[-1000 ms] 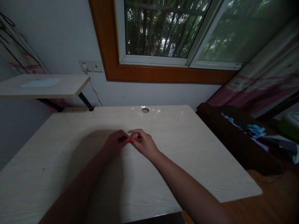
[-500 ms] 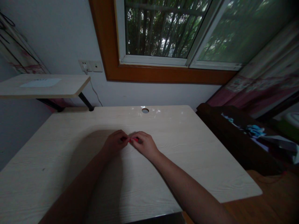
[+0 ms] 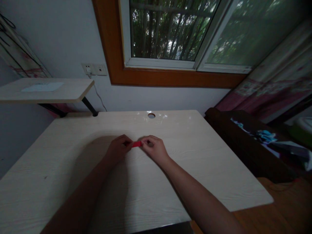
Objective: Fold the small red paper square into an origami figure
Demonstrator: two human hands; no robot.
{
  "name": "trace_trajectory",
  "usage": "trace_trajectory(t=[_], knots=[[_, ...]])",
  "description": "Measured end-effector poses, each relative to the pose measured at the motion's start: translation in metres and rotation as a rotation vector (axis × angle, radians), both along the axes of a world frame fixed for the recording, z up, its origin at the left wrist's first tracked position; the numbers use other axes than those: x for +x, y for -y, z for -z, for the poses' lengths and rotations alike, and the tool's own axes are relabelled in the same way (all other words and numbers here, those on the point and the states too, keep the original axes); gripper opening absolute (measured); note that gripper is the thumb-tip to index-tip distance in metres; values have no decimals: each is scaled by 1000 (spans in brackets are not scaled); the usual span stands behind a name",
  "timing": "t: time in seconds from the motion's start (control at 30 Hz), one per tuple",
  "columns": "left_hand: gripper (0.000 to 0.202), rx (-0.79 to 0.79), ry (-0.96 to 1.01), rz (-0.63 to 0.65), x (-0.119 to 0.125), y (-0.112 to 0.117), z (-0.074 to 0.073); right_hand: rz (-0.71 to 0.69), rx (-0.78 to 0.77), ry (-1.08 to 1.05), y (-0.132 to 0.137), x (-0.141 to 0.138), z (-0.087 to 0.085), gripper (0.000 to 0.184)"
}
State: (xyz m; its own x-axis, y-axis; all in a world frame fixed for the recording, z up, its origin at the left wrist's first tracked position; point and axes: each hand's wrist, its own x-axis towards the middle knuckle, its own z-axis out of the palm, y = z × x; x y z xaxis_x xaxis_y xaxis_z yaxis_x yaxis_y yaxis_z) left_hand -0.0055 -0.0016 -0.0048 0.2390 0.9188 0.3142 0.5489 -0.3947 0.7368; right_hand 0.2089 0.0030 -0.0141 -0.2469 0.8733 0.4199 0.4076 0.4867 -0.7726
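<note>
A small flat red strip [image 3: 136, 144] stretches between my two hands, just above or on the pale wood-grain desk [image 3: 195, 162]; its exact kind and material I cannot make out. My left hand [image 3: 119, 148] pinches the strip's left end between thumb and fingers. At its right end, the thumb and fingertips of my right hand [image 3: 154, 149] are closed on it. Both ends of the strip are hidden by fingertips. Each forearm reaches in from the near edge.
Behind the hands, a round cable hole [image 3: 151, 115] is cut near the desk's back edge. A raised shelf [image 3: 73, 92] with a paper stands at the back left on black legs. Right of the desk, a dark brown piece of furniture [image 3: 226, 139] carries several items.
My right hand has shifted slightly right, away from my left. More of the red strip now shows between them. My left hand has barely moved.
</note>
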Motion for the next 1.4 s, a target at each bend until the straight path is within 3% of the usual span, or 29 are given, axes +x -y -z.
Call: trace_trajectory(t=[0.23,0.37,0.5,0.87,1.2,1.4], knots=[[13,-64,102,-77,-3,-3,4,128,-70,-144,-4,7,2,12],[15,-109,121,-54,-1,-2,5,-5,-138,-204,-1,1,3,20],[18,-136,133,-8,2,-1,4,-82,-167,-108,2,-5,6,16],[17,-133,53,48,0,-1,6,-124,-103,-21,4,-8,4,15],[16,-175,115,-9,-5,-2,0,-29,-237,-185,0,-1,6,18],[15,-185,127,-121,-11,-8,2,10,-299,-263,-2,1,5,18]])
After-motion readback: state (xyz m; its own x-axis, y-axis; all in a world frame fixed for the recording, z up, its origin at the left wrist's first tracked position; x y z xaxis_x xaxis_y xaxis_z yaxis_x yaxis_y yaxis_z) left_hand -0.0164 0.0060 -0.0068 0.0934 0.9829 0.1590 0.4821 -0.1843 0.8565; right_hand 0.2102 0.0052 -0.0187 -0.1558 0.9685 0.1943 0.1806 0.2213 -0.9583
